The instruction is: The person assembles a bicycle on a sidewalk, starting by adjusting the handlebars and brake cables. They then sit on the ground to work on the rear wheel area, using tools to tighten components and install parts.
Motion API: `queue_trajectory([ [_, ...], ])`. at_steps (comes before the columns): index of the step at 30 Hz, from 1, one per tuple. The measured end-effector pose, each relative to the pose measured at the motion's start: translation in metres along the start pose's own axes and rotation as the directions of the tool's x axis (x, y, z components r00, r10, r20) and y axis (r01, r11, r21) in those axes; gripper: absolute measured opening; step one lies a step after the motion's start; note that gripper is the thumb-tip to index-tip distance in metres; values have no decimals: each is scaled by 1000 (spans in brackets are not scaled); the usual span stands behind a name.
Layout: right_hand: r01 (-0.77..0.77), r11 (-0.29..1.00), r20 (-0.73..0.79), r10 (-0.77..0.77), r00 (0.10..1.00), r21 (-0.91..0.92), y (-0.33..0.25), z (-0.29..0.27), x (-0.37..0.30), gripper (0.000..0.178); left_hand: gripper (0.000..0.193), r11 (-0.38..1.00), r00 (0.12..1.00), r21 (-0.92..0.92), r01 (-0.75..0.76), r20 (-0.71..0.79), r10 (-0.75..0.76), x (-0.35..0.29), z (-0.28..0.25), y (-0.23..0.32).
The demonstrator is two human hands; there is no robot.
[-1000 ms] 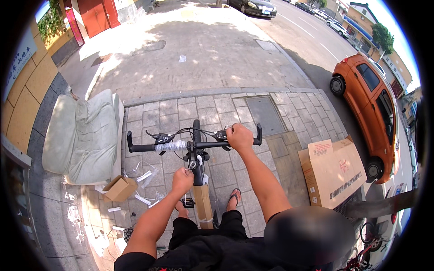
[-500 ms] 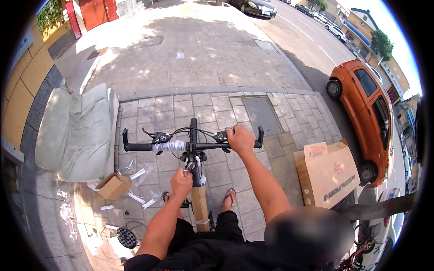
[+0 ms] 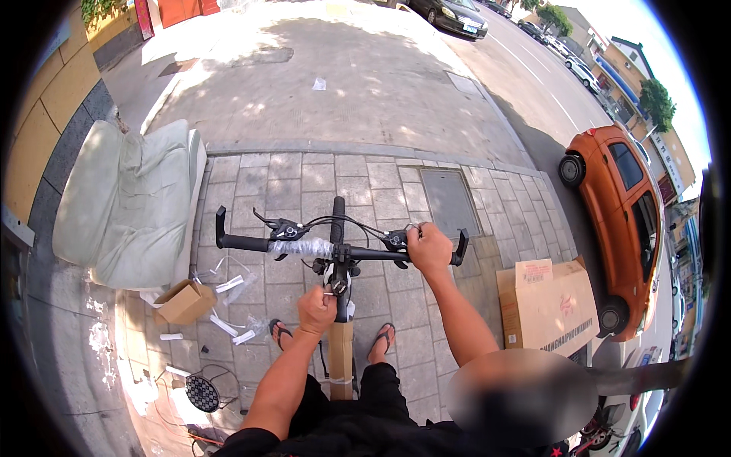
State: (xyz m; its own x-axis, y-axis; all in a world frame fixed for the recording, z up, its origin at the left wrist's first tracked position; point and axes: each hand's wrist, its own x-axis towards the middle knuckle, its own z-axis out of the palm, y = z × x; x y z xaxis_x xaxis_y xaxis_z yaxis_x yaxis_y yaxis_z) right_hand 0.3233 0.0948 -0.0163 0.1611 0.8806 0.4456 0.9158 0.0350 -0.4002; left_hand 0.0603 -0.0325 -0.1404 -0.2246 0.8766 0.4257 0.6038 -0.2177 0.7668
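Observation:
A bicycle's black handlebar stands in front of me, with brake levers and cables on it. Clear plastic wrap covers part of its left side. My right hand is wrapped round the right grip. Just below the stem clamp, my left hand is closed in a fist. A thin metal rod shows between this fist and the stem; most of it is hidden, so its kind is unclear. Brown cardboard wraps the frame tube between my legs.
A worn pale sofa stands at left, near a small open carton and scattered packing scraps. A large cardboard box lies at right, beside a parked orange car. A black round-topped object sits lower left.
The whole view has tilted slightly, so the handlebar appears farther right and slopes down to the right. Both hands keep their places on the bicycle.

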Motion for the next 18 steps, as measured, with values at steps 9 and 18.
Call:
queue_trajectory([
  [9, -21, 999, 9, 21, 1000, -46, 6, 6, -4, 28, 21, 996, 997, -38, -78, -23, 77, 8, 10, -13],
  [18, -50, 995, 112, 59, 992, -83, 10, 7, 7, 34, 22, 988, 959, -37, 152, 246, -139, 10, -24, 25],
])
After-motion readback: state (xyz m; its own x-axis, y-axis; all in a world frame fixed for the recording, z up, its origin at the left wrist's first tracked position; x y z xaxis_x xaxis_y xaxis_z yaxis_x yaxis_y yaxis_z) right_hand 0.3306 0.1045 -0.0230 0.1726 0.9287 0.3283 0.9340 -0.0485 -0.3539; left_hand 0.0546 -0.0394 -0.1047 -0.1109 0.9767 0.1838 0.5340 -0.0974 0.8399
